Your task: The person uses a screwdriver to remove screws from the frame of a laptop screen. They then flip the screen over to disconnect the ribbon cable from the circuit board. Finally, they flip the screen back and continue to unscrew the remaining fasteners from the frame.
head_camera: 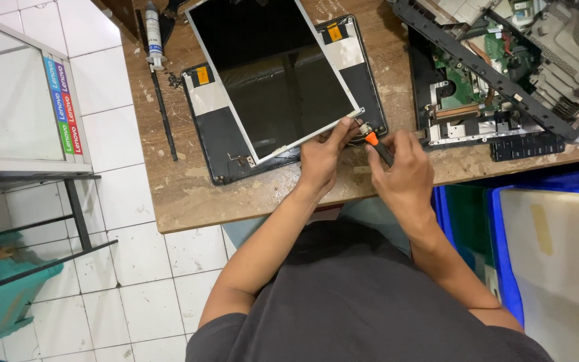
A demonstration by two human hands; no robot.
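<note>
A bare laptop screen panel (276, 74) lies tilted on its black back cover (217, 134) on a worn wooden table (182, 194). My left hand (322, 155) pinches the panel's near right corner, by a small metal hinge bracket (364, 127). My right hand (403, 167) grips a screwdriver (378, 147) with an orange and black handle, its tip pointing at that same corner. The two hands sit almost touching at the cover's lower right edge.
An opened laptop base (490, 74) with exposed green board and a loose bezel frame lies at the table's right. A tube (153, 37) and a thin black strip (163, 110) lie at the left. Blue plastic bins (544, 241) stand right of me; a glass cabinet (15, 94) stands left.
</note>
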